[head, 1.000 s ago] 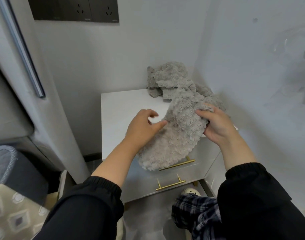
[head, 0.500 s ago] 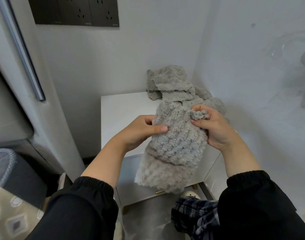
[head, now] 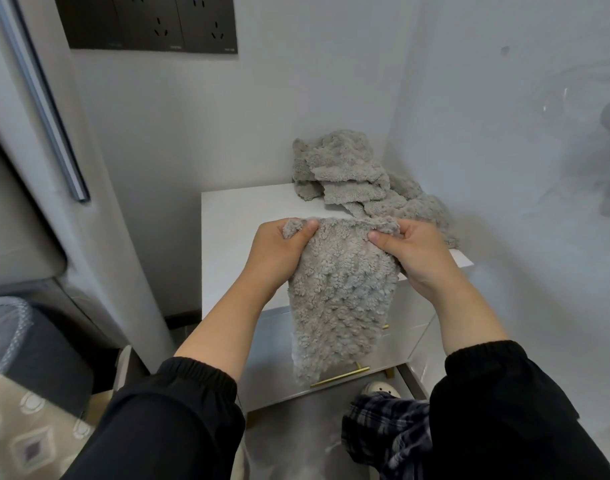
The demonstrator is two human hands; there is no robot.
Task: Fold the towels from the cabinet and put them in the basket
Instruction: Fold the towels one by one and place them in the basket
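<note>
Head: L hand (head: 279,252), R hand (head: 416,252) pinch towel (head: 341,306); socket print (head: 176,47) unreadable.

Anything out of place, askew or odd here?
Nothing damaged or spilled. The only untidy thing is the heap of grey towels, crumpled at the back right of the white cabinet top. The left hand and right hand grip the held towel by its top edge.

A white cabinet (head: 227,237) carries crumpled grey towels (head: 345,168) at its back-right corner.
</note>
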